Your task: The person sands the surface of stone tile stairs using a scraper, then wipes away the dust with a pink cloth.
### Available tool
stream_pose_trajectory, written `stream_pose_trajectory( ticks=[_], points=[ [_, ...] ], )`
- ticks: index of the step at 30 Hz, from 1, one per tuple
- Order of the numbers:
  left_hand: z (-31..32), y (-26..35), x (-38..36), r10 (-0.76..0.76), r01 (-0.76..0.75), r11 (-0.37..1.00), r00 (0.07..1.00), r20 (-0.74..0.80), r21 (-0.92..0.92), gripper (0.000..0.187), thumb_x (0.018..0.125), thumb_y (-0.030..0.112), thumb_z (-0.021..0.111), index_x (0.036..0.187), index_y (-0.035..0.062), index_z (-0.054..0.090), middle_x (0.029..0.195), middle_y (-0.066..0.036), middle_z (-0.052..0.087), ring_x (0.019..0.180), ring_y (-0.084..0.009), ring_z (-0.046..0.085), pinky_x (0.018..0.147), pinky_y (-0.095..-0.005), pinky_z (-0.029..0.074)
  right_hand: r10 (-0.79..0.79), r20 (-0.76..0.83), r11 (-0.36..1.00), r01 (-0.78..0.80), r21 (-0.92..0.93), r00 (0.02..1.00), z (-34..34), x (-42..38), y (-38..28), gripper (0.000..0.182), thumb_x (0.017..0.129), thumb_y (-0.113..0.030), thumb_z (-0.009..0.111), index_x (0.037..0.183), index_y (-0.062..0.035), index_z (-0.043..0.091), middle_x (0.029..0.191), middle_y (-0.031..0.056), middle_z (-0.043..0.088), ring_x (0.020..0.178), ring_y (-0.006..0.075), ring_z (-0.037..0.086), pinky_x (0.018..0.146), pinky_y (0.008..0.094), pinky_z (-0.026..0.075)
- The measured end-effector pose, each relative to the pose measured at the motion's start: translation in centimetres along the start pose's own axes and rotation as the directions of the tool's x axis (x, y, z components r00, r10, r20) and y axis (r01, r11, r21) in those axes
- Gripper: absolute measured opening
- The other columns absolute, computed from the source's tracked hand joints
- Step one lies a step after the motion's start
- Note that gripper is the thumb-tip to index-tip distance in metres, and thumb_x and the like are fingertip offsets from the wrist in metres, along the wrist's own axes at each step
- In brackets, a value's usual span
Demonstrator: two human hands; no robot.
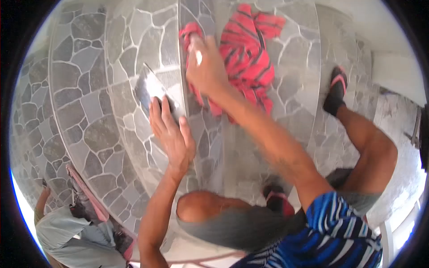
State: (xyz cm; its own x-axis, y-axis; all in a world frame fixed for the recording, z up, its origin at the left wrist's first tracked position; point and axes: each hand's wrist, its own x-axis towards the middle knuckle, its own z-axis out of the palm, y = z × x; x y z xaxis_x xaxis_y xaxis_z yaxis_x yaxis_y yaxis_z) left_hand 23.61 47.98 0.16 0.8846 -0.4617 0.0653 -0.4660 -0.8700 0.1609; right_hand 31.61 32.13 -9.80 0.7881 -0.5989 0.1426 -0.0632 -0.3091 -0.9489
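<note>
My left hand (172, 136) lies palm down with its fingers stretched over a shiny, flat metal plate (154, 85) on the stone-patterned surface. Its thumb stands apart from the fingers. Whether the plate has a handle is hidden. A red cloth with dark stripes (248, 58) is spread in folds over the step to the right. My right hand (205, 67), slightly smeared by motion, is closed on a bunched part of this cloth at the step's edge. Some of the cloth shows beyond the fingers and below the wrist.
Stone-patterned steps (82, 98) with pale joints and straight edges run across the view. At the lower left is another person in grey trousers (67, 232), beside a pinkish edge (87, 192). My shod foot (337, 89) rests on the right; a pale wall (397, 71) stands beyond.
</note>
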Motion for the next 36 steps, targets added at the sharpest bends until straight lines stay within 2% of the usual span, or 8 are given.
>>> stream_pose_trajectory(
  ticks=[4, 9, 14, 18, 23, 29, 33, 36],
  points=[
    [0.0, -0.1, 0.0, 0.024, -0.024, 0.999, 1.0, -0.008, 0.04, 0.055, 0.101, 0.025, 0.035, 0.147, -0.0034, 0.031, 0.153, -0.026, 0.027, 0.143, -0.0419, 0.023, 0.116, -0.0501, 0.017, 0.22, 0.157, 0.965, -0.191, -0.182, 0.963, 2.6, -1.2, 10.1, 0.023, 0.088, -0.012, 0.051, 0.103, 0.0034, 0.058, 0.095, 0.0253, 0.061, 0.085, 0.0435, 0.059, 0.079, 0.0528, 0.048],
    [0.1, -0.3, 0.1, 0.016, -0.016, 1.0, 0.998, -0.053, 0.007, 0.057, 0.096, 0.024, 0.042, 0.146, -0.0019, 0.035, 0.151, -0.026, 0.03, 0.141, -0.043, 0.025, 0.115, -0.0538, 0.016, 0.0, 0.722, 0.898, 0.317, -0.305, 0.692, -1.3, -12.9, 10.1, 0.023, 0.081, -0.01, 0.054, 0.097, 0.0058, 0.062, 0.089, 0.0283, 0.061, 0.089, 0.0449, 0.061, 0.078, 0.05, 0.05],
    [-0.1, -0.2, 0.1, 0.017, -0.017, 1.0, 0.999, -0.048, -0.003, 0.057, 0.096, 0.024, 0.043, 0.146, -0.0019, 0.035, 0.151, -0.026, 0.03, 0.142, -0.0429, 0.025, 0.115, -0.0535, 0.017, 0.222, 0.465, 0.973, -0.229, -0.041, 0.857, -4.9, -18.2, 2.2, 0.028, 0.091, -0.009, 0.049, 0.114, 0.0044, 0.056, 0.097, 0.0304, 0.056, 0.095, 0.0489, 0.057, 0.08, 0.0516, 0.048],
    [0.4, -0.3, -0.2, 0.02, -0.021, 1.0, 0.998, -0.052, -0.007, 0.058, 0.095, 0.024, 0.043, 0.146, -0.0022, 0.035, 0.151, -0.026, 0.03, 0.141, -0.0429, 0.025, 0.115, -0.0534, 0.017, 0.085, 0.128, 0.996, -0.087, 0.011, 0.988, -1.6, -10.9, 0.8, 0.029, 0.094, -0.012, 0.047, 0.118, 0.0024, 0.052, 0.102, 0.0291, 0.054, 0.095, 0.0472, 0.057, 0.08, 0.0517, 0.048],
    [0.2, -0.2, -0.2, 0.006, -0.006, 1.0, 0.999, -0.051, 0.008, 0.058, 0.094, 0.024, 0.044, 0.146, -0.0022, 0.035, 0.151, -0.026, 0.03, 0.141, -0.0437, 0.026, 0.115, -0.0535, 0.017, 0.472, 0.395, 0.862, -0.321, -0.392, 0.788, 0.9, -3.3, 7.7, 0.035, 0.086, -0.013, 0.055, 0.117, 0.0025, 0.054, 0.114, 0.0327, 0.056, 0.102, 0.0478, 0.058, 0.085, 0.05, 0.05],
    [0.0, -0.1, -0.4, 0.021, -0.019, 0.999, 0.999, -0.047, 0.035, 0.054, 0.1, 0.027, 0.038, 0.146, -0.0009, 0.035, 0.151, -0.025, 0.031, 0.142, -0.0415, 0.025, 0.116, -0.0506, 0.018, 0.191, 0.127, 0.981, -0.192, -0.008, 0.973, 0.3, -6.2, 6.5, 0.024, 0.091, -0.019, 0.052, 0.102, -0.0026, 0.066, 0.094, 0.0295, 0.065, 0.091, 0.0473, 0.063, 0.079, 0.0503, 0.051],
    [0.4, -0.2, -0.1, 0.018, -0.016, 0.999, 0.998, -0.061, 0.048, 0.055, 0.098, 0.025, 0.04, 0.146, -0.0018, 0.035, 0.151, -0.025, 0.031, 0.141, -0.0421, 0.025, 0.116, -0.0512, 0.018, 0.442, 0.43, 0.895, -0.416, -0.159, 0.787, -1.8, -3.6, 2.7, 0.024, 0.092, -0.017, 0.051, 0.104, -0.0011, 0.064, 0.098, 0.0306, 0.064, 0.094, 0.0451, 0.062, 0.082, 0.0496, 0.05],
    [0.2, -0.2, -0.4, 0.018, -0.017, 1.0, 0.999, -0.045, 0.021, 0.059, 0.094, 0.023, 0.046, 0.146, -0.0022, 0.035, 0.151, -0.026, 0.03, 0.142, -0.0427, 0.024, 0.116, -0.0529, 0.017, 0.088, 0.129, 0.995, -0.083, -0.049, 0.988, -1.4, -7.1, 0.3, 0.025, 0.091, -0.019, 0.052, 0.104, 0.0008, 0.062, 0.091, 0.0277, 0.064, 0.093, 0.0431, 0.063, 0.082, 0.0484, 0.05]
  ],
)
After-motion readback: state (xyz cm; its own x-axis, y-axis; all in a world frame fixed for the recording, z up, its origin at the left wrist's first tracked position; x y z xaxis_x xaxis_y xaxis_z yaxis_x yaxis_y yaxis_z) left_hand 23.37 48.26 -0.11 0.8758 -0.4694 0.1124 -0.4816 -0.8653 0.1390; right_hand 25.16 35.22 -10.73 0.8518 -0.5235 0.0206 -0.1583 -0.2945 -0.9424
